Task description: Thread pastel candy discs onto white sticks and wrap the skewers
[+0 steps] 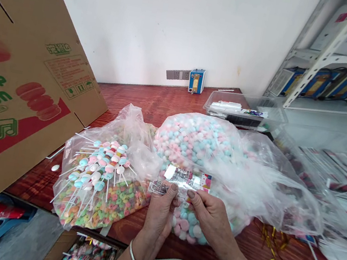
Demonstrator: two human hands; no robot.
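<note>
Between the fingers of my left hand (160,213) and my right hand (212,217) is a small clear printed wrapper (185,178), its printing dark and its right end coloured. Both hands pinch its near edge. Just beyond it lies a big clear bag of pastel marshmallows (199,137), and more marshmallows (190,227) show under my hands. To the left, a clear bag of ring-shaped coloured candies (113,202) carries a pile of candy skewers on white sticks (103,164). Whether anything is inside the wrapper I cannot tell.
A large cardboard box (27,122) stands at the left. At the back are a clear plastic tub (244,109) and a small blue device (196,81). Gold twist ties (270,245) lie at the right. Below the table edge, a carton holds wrapped skewers (89,256).
</note>
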